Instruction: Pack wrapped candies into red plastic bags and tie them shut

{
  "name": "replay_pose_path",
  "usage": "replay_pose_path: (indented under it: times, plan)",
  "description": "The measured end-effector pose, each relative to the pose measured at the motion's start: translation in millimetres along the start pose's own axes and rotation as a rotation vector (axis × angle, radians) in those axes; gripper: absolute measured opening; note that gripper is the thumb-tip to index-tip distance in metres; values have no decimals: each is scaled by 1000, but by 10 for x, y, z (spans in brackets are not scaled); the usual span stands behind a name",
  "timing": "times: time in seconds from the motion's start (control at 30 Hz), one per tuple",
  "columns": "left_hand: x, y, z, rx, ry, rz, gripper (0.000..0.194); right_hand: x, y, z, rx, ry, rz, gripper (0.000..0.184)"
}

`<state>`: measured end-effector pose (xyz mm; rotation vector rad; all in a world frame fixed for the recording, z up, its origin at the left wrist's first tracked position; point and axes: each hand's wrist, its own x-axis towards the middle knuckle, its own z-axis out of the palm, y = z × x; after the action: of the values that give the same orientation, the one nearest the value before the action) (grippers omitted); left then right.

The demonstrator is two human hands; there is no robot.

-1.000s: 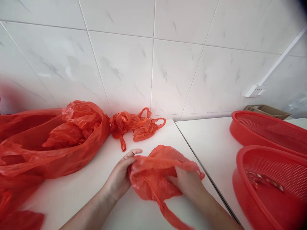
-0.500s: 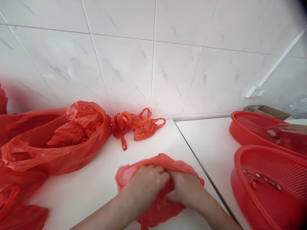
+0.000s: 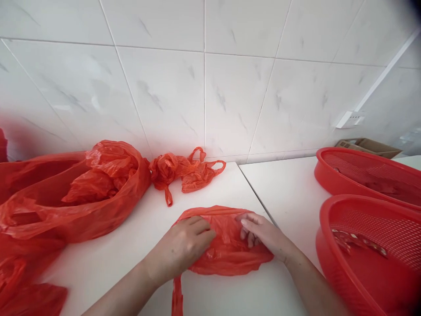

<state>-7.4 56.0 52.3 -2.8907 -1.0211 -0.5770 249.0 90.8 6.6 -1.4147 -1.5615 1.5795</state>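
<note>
A red plastic bag (image 3: 226, 259) lies on the white table in front of me, its mouth spread wide between my hands. At the bag's left side, my left hand (image 3: 190, 241) has its fingers curled in and closed on the thin plastic; its fingertips are partly hidden. My right hand (image 3: 261, 232) reaches into the mouth from the right. Its fingers are loosely bent and apart, touching the plastic inside. From the bag's lower left a strap-like handle (image 3: 176, 298) hangs toward me.
A large open red bag (image 3: 131, 210) with crumpled bags in it stands at left. Small crumpled red bags (image 3: 197, 177) lie by the tiled wall. Two red mesh baskets (image 3: 329, 237) at right hold small red packets (image 3: 360, 241). A cardboard box (image 3: 375, 147) sits behind them.
My hands have moved apart and the bag's mouth has spread open between them. Another person's hand over the far basket has gone from view.
</note>
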Motion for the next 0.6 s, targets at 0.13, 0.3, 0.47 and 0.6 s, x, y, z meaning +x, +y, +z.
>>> replay_pose_path:
  times: [0.13,0.3,0.47,0.6]
  plan:
    - [-104,81,81,56,-111,-39,10,-6,-51,43,15,86,72,42]
    - [-234,46,122,-36,-236,-226,37,52,-10,44,82,218,38,35]
    - [-291,-20,145,-49,13,-256,31,-25,-109,124,-163,291,-95,34]
    - [-330,-102,262,28,411,-350,20,-82,-161,324,-649,448,-416,37]
